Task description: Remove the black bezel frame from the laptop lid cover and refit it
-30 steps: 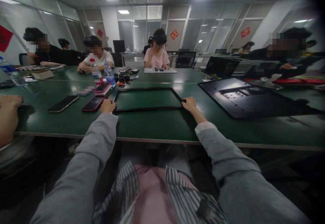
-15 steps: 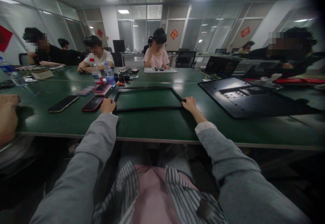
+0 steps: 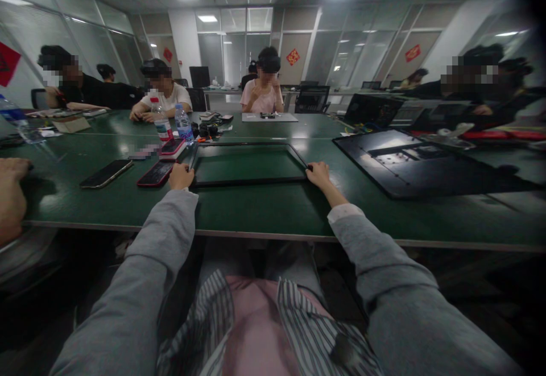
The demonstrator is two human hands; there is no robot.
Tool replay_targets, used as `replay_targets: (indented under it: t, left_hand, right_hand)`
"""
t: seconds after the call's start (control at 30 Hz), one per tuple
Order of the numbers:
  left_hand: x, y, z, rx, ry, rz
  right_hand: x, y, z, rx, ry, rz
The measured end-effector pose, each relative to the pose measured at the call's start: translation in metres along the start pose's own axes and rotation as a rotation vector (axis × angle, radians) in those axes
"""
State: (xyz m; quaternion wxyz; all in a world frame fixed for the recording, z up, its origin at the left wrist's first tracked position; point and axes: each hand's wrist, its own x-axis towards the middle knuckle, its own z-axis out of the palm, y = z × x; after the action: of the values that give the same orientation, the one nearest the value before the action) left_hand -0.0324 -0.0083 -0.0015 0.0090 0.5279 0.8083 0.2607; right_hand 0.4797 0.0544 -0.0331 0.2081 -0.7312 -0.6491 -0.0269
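A thin black rectangular frame (image 3: 251, 182) is in front of me over the green table (image 3: 264, 211), and the table top shows through its opening. My left hand (image 3: 181, 177) is closed round its left side. On the opposite side, my right hand (image 3: 319, 174) grips the frame with the fingers closed. The frame's far edge looks tilted slightly up off the table. Just left of my left hand lies a phone with a red edge (image 3: 157, 174). A large black panel (image 3: 409, 165) rests on the table to the right of my right hand.
Beyond the red-edged phone is a dark phone (image 3: 106, 174). Two bottles stand behind, one with a red cap (image 3: 162, 123) and one blue-labelled (image 3: 184, 128), near a small red-and-white box (image 3: 173, 149). Another person's hand (image 3: 12, 194) is at the left edge. Several people sit around the table.
The far edge of the frame has risen slightly, while both my hands keep their grip in the same place. Across the table, the person in pink has raised a hand from the table.
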Motion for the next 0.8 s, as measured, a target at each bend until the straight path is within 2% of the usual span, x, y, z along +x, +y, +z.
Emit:
replay_targets:
  t: [0.3,0.6,0.8]
  left_hand:
    - [0.0005,-0.0010,0.0021,-0.012,0.012,0.000]
    - [0.0066,-0.0063,0.0068,0.035,-0.044,0.014]
    - [0.0040,-0.0049,0.0056,0.013,-0.017,0.013]
  right_hand:
    - [0.0011,0.0006,0.0010,0.015,-0.007,0.012]
    - [-0.0019,-0.0007,-0.0014,0.010,-0.002,0.001]
    - [-0.0005,-0.0004,-0.0010,-0.004,-0.005,0.005]
